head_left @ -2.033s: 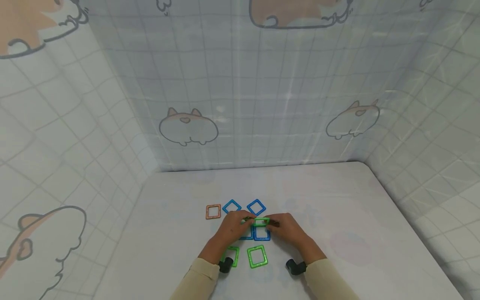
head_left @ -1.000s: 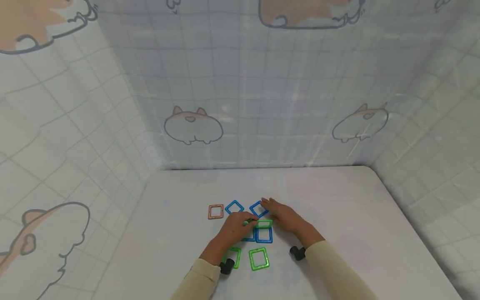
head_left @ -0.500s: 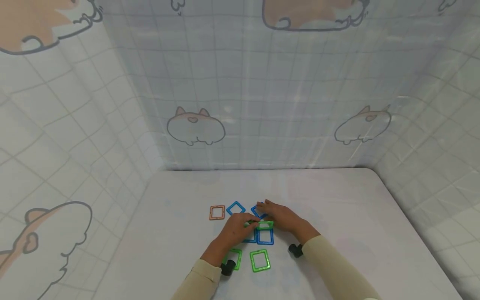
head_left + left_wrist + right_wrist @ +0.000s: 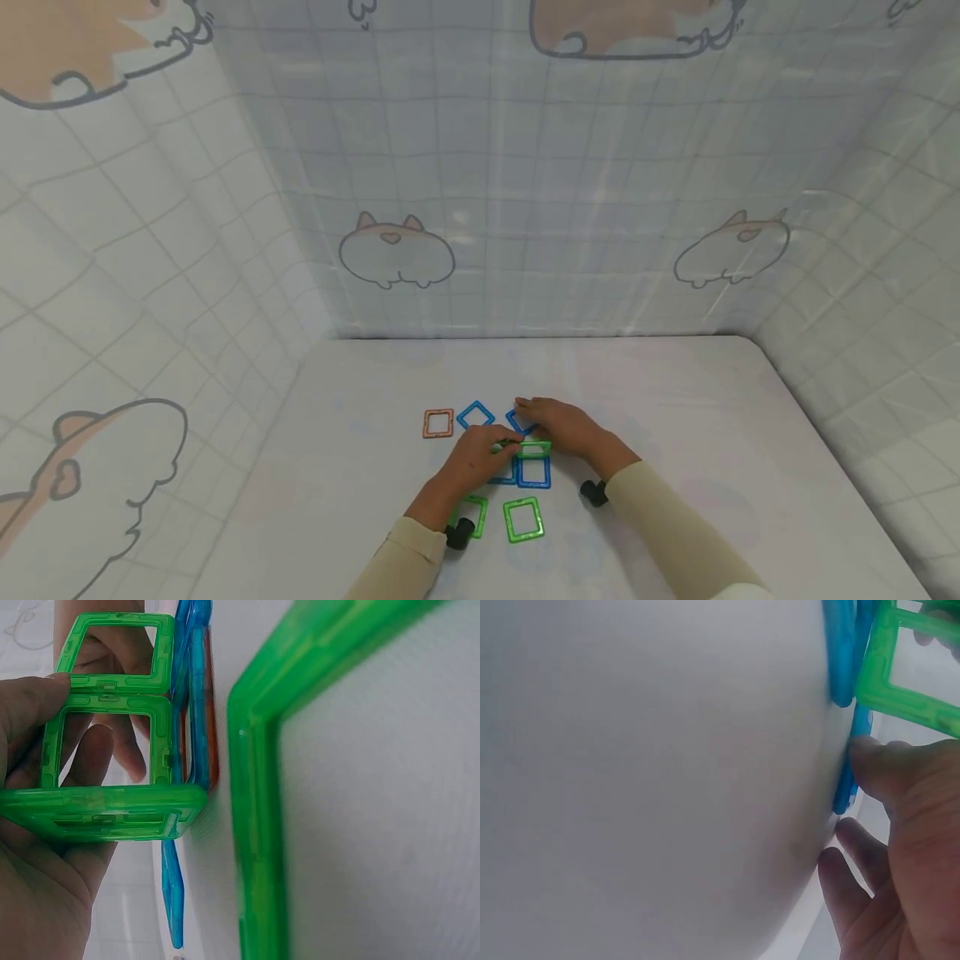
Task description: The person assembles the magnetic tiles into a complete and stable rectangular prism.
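Observation:
My left hand (image 4: 474,456) holds green square magnetic tiles (image 4: 535,456) that stand up from two flat blue square tiles (image 4: 534,485). In the left wrist view, its thumb and fingers pinch a green tile frame (image 4: 161,742), joined to other green frames at its edges. My right hand (image 4: 567,427) reaches over a blue square tile (image 4: 513,422) at the back, partly covering it. Seen from the right wrist, the thumb (image 4: 877,765) touches that blue tile (image 4: 845,791) while two fingers (image 4: 847,889) are extended and spread apart. The second blue base tile is partly hidden.
An orange square tile (image 4: 427,423) and another blue tile (image 4: 488,410) lie flat at the back left. Two flat green tiles lie nearer me, one (image 4: 510,523) in full view, the other (image 4: 482,518) partly behind my left wrist. Patterned curtains (image 4: 480,192) surround the white table (image 4: 637,375).
My right hand has left the upright green tile and moved back onto the blue tile behind it, covering more of it. The left hand keeps its hold. The head view has shifted slightly.

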The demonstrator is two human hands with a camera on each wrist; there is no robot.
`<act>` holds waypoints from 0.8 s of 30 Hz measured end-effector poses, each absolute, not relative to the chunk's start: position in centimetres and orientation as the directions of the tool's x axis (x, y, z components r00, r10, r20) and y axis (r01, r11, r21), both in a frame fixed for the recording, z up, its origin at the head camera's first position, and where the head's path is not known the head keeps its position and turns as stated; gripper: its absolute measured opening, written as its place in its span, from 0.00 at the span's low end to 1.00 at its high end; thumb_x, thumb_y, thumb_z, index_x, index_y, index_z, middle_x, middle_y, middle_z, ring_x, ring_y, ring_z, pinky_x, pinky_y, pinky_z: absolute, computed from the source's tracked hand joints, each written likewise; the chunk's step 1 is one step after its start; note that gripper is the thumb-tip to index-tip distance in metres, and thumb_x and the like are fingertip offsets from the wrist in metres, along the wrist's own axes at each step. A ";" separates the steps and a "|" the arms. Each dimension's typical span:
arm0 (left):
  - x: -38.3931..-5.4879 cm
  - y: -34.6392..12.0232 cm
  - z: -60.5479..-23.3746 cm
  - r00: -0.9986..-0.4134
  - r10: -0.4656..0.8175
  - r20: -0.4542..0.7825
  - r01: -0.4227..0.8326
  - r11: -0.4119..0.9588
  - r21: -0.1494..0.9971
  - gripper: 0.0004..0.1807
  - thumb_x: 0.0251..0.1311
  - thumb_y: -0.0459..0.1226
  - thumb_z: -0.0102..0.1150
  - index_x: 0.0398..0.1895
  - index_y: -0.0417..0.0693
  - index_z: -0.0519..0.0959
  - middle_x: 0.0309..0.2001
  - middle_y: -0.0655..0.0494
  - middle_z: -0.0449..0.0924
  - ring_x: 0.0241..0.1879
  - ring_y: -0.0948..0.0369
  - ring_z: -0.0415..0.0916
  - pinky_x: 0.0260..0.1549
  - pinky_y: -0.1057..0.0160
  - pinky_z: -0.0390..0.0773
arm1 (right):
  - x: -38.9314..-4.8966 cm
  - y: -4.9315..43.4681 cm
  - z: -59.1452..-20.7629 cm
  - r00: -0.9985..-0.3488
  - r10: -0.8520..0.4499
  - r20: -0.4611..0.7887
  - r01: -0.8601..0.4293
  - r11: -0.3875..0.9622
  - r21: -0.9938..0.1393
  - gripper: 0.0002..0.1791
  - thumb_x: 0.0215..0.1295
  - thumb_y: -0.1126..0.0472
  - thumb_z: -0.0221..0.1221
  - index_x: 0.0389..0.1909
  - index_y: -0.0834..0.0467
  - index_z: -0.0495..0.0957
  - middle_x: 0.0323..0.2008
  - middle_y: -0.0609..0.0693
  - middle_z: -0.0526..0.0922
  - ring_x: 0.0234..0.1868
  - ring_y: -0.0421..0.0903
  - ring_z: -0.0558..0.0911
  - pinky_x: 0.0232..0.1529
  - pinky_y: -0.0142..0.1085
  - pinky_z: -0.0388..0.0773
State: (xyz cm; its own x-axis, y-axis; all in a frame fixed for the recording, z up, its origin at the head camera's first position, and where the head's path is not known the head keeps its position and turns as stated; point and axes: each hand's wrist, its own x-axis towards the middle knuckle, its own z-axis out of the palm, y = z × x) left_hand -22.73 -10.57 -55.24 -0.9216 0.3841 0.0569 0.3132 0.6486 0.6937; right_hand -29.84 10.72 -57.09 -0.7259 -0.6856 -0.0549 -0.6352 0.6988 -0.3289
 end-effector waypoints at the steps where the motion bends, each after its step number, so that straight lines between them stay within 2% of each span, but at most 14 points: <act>1: -22.7 -10.6 -55.2 -0.922 0.384 0.054 0.312 0.650 0.693 0.13 0.67 0.43 0.62 0.52 0.55 0.86 0.49 0.68 0.85 0.53 0.67 0.80 0.53 0.60 0.81 | -29.9 10.6 -57.1 -0.726 -0.685 -0.064 -0.634 0.703 -0.323 0.28 0.73 0.59 0.58 0.72 0.47 0.67 0.74 0.40 0.64 0.74 0.47 0.64 0.71 0.45 0.66; 4: -22.7 -10.5 -55.3 -0.921 0.386 0.056 0.315 0.651 0.690 0.13 0.67 0.44 0.61 0.51 0.56 0.86 0.49 0.68 0.85 0.53 0.67 0.80 0.53 0.60 0.81 | -30.1 10.3 -57.0 -0.728 -0.680 -0.087 -0.627 0.711 -0.317 0.28 0.73 0.57 0.57 0.73 0.46 0.67 0.74 0.40 0.65 0.75 0.48 0.62 0.71 0.46 0.66; 12: -22.8 -10.7 -55.2 -0.919 0.390 0.059 0.320 0.648 0.691 0.12 0.67 0.44 0.61 0.50 0.57 0.86 0.49 0.67 0.85 0.54 0.66 0.79 0.53 0.60 0.81 | -30.4 10.3 -56.7 -0.715 -0.695 -0.080 -0.639 0.695 -0.329 0.19 0.69 0.57 0.62 0.61 0.47 0.80 0.70 0.43 0.71 0.73 0.50 0.67 0.70 0.47 0.68; 21: -22.7 -10.6 -55.2 -0.926 0.376 0.029 0.287 0.652 0.702 0.13 0.68 0.44 0.61 0.52 0.57 0.85 0.50 0.67 0.84 0.55 0.66 0.79 0.53 0.59 0.81 | -29.6 10.5 -56.1 -0.762 -0.638 -0.110 -0.571 0.743 -0.349 0.19 0.74 0.53 0.57 0.62 0.50 0.78 0.69 0.45 0.72 0.72 0.48 0.68 0.69 0.47 0.69; 24: -22.7 -10.6 -55.2 -0.928 0.372 0.024 0.279 0.652 0.705 0.13 0.68 0.44 0.61 0.52 0.56 0.86 0.50 0.67 0.85 0.55 0.65 0.79 0.53 0.59 0.81 | -29.5 10.5 -56.2 -0.779 -0.619 -0.095 -0.558 0.755 -0.345 0.20 0.76 0.52 0.54 0.65 0.52 0.75 0.66 0.46 0.76 0.69 0.48 0.72 0.67 0.46 0.72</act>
